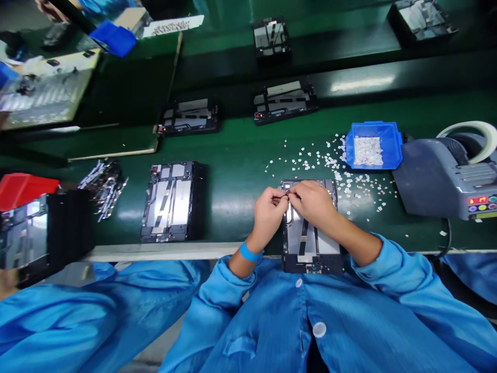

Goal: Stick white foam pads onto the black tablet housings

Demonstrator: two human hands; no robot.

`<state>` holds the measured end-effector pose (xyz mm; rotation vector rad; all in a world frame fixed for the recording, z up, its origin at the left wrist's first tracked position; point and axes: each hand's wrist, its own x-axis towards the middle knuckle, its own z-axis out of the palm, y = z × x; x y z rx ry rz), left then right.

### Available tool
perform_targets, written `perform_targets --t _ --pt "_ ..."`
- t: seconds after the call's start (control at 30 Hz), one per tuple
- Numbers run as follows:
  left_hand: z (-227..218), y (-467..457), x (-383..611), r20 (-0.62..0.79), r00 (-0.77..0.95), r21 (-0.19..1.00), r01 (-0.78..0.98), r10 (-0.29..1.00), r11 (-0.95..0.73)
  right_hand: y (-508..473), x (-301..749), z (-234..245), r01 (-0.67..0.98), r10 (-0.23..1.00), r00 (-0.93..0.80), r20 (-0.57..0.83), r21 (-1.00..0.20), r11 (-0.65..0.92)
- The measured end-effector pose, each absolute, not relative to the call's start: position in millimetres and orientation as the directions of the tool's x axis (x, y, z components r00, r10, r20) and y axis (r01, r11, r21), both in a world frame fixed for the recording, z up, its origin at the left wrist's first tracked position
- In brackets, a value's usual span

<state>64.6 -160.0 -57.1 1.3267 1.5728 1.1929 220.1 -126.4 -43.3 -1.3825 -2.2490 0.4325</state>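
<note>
An opened tablet-like device (310, 243) lies flat at the near edge of the green bench, its metal plates and black strips showing. Both my hands are over its upper part. My left hand (267, 212) is closed in a pinch, and my right hand (312, 202) is closed in a pinch beside it. Their fingertips meet on a small thin part near the device's top edge, too small to name. A blue band circles my left wrist.
A second open device (173, 202) lies to the left, with a pile of metal strips (103, 184) beyond it. A blue bin (373, 145) of white bits and scattered scraps (330, 160) sit to the right, beside a grey tape dispenser (446, 176). More devices lie farther back.
</note>
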Motion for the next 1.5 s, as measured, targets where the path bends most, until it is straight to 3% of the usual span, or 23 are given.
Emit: perform_targets --t 0.1,0.2,0.37,0.5,0.6,0.7,0.77,0.9,1.0,1.1,1.23,1.5 --pt "-52 -162 65 0.149 -0.153 0.908 0.412 0.977 -0.074 -127 219 -40 0.77 0.907 -0.359 0.22 -0.48 0.421" --pt "-50 -163 63 0.184 -0.133 0.893 0.437 0.974 -0.109 -126 217 -40 0.753 0.914 -0.348 0.209 -0.518 0.405" --pt "-51 -159 59 0.112 -0.102 0.92 0.386 0.988 -0.065 -118 209 -40 0.7 0.93 -0.339 0.144 -0.622 0.352" --pt "-58 -152 58 -0.035 -0.129 0.974 0.216 0.991 0.063 -106 236 -30 0.681 0.939 -0.292 0.182 -0.65 0.338" --pt "-65 -148 56 -0.149 -0.129 0.984 0.075 0.98 0.16 -90 298 -16 0.787 0.972 -0.071 0.223 -0.587 0.192" --pt "-66 -148 55 -0.185 -0.12 0.982 0.021 0.975 0.189 -79 356 -4 0.915 0.953 0.222 0.205 -0.382 -0.131" --pt "-61 -152 55 -0.172 -0.106 0.983 0.05 0.979 0.178 -82 365 0 0.936 0.963 0.18 0.199 -0.335 -0.106" --pt "-44 -160 45 -0.027 -0.068 0.953 0.298 0.997 0.046 -103 306 -4 0.786 0.968 -0.197 0.154 -0.566 0.25" --pt "-37 -157 31 0.173 -0.013 0.822 0.553 0.985 -0.138 -106 252 -9 0.741 0.956 -0.289 -0.046 -0.643 0.193" --pt "-40 -146 18 0.28 0.144 0.654 0.695 0.949 -0.299 -93 225 -13 0.796 0.948 -0.259 -0.187 -0.597 0.099" --pt "-50 -136 14 0.322 0.303 0.491 0.757 0.897 -0.432 -79 219 -17 0.852 0.934 -0.259 -0.246 -0.514 0.101" --pt "-53 -136 17 0.323 0.429 0.341 0.779 0.843 -0.527 -76 212 -15 0.919 0.93 -0.243 -0.277 -0.372 0.129"
